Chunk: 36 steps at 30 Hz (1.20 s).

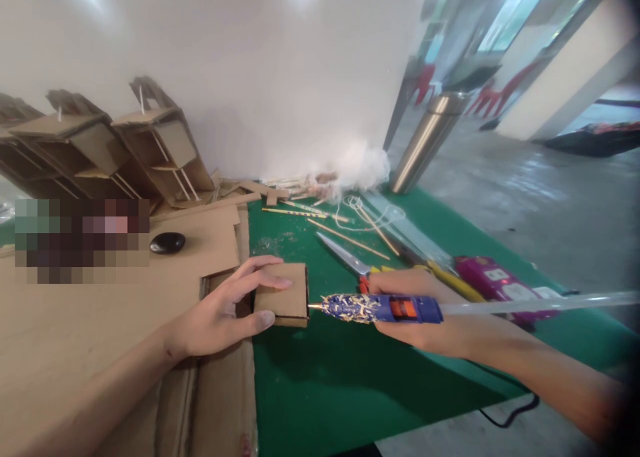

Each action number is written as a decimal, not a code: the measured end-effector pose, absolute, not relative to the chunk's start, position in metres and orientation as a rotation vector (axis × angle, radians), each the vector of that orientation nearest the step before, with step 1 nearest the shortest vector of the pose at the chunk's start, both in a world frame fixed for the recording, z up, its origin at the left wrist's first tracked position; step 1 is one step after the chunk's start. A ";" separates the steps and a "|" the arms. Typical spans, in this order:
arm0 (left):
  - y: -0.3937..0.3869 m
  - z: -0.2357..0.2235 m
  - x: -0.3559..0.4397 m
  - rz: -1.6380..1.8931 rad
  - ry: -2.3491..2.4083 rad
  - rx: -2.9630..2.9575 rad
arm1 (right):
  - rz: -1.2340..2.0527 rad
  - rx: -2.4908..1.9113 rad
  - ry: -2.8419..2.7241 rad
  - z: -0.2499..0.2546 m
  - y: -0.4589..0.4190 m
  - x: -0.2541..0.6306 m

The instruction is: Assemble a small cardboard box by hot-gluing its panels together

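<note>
My left hand (230, 307) grips a small cardboard box (287, 290) at its left side, thumb on the near face and fingers across the top. In my right hand (415, 310) is a blue hot glue gun (357, 308), its body crusted with pale strands of glue. A clear glue stick (540, 304) runs out of its back end. The gun's brass nozzle points left and meets, or nearly meets, the right edge of the box. My right fingers are partly hidden behind the gun.
Scissors (345, 254), thin wooden sticks (350, 239) and white string (370, 214) lie on the green table (310, 390). A purple power strip (485, 277) and a steel flask (427, 144) are to the right. Cardboard sheets (125, 310), a black mouse (167, 243) and cardboard structures (160, 144) are left.
</note>
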<state>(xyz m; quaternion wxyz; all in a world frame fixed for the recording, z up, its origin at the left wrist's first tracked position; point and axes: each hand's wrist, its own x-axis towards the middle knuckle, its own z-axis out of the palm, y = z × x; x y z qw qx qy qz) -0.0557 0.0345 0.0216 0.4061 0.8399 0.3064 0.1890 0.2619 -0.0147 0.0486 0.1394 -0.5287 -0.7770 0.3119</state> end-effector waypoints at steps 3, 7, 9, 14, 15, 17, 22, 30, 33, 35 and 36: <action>0.034 0.021 -0.056 0.477 0.778 2.124 | 0.889 -1.531 -2.180 0.046 -0.015 0.263; 0.034 0.022 -0.056 0.474 0.779 2.112 | 0.976 -1.552 -2.126 0.049 -0.014 0.261; 0.034 0.023 -0.056 0.475 0.779 2.105 | 1.016 -1.581 -2.128 0.051 -0.013 0.260; 0.033 0.023 -0.055 0.488 0.780 2.111 | 0.992 -1.593 -2.157 0.054 -0.012 0.258; 0.033 0.022 -0.055 0.489 0.777 2.113 | 0.996 -1.595 -2.154 0.054 -0.012 0.258; 0.034 0.022 -0.056 0.493 0.773 2.120 | 1.006 -1.601 -2.142 0.055 -0.012 0.258; 0.034 0.023 -0.056 0.488 0.796 2.118 | 1.061 -1.596 -2.122 0.056 -0.011 0.258; 0.034 0.024 -0.055 0.498 0.784 2.131 | 1.072 -1.565 -2.085 0.054 -0.011 0.259; 0.034 0.023 -0.056 0.501 0.785 2.133 | 1.039 -1.590 -2.059 0.053 -0.011 0.259; 0.034 0.023 -0.056 0.500 0.780 2.129 | 1.034 -1.590 -2.049 0.051 -0.011 0.260; 0.034 0.023 -0.056 0.499 0.777 2.123 | 1.031 -1.588 -2.047 0.049 -0.011 0.261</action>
